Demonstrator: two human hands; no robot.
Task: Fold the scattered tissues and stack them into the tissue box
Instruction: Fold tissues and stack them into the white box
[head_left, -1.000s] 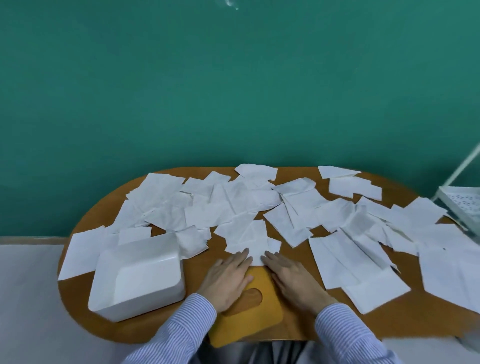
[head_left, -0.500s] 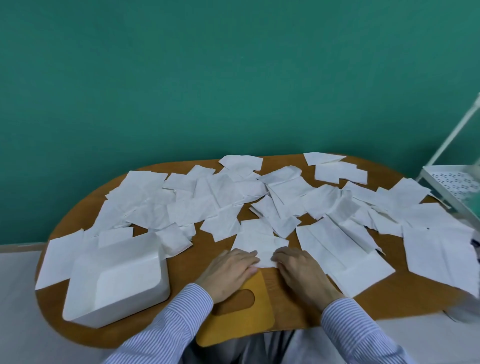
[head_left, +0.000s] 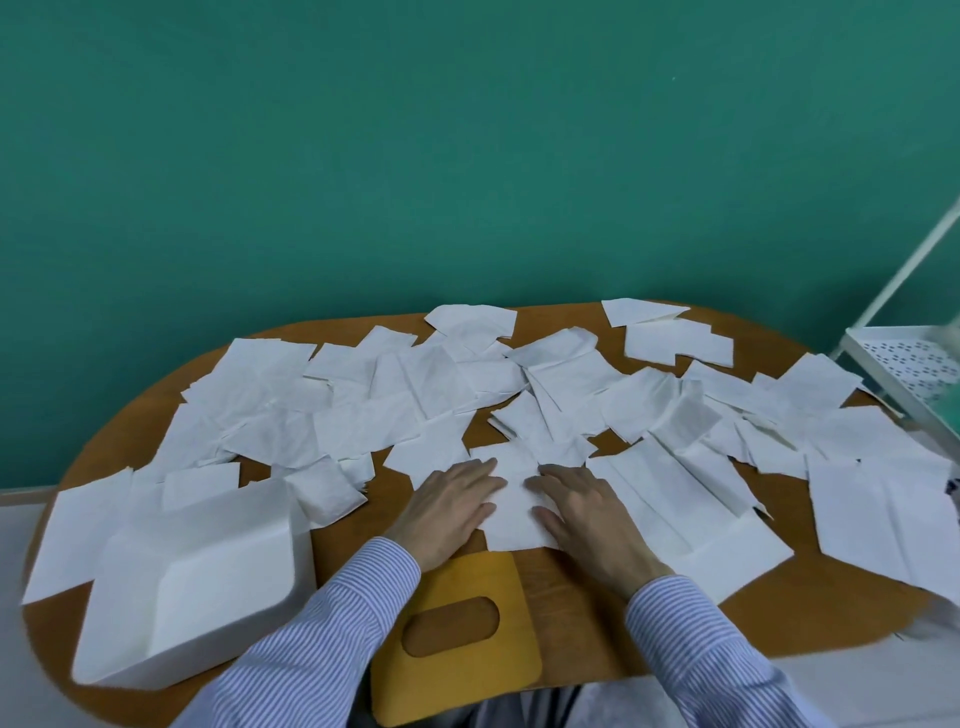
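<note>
Several white tissues (head_left: 363, 405) lie scattered over the oval wooden table (head_left: 810, 618). One tissue (head_left: 514, 514) lies flat near the front edge, between my hands. My left hand (head_left: 449, 509) presses on its left side with fingers stretched out. On its right side my right hand (head_left: 587, 514) lies flat in the same way. The white tissue box (head_left: 192, 582), open on top, stands at the front left, apart from both hands. Its wooden lid (head_left: 457, 639) with an oval slot lies at the front edge under my wrists.
A white metal rack (head_left: 904, 364) stands just past the table's right end. A green wall rises behind the table. Large tissues (head_left: 883, 509) cover the right side, and bare wood shows around the front edge.
Both hands have slid forward onto the tissue and flattened on it, and the tissue now lies nearer the front edge. The view has tilted slightly.
</note>
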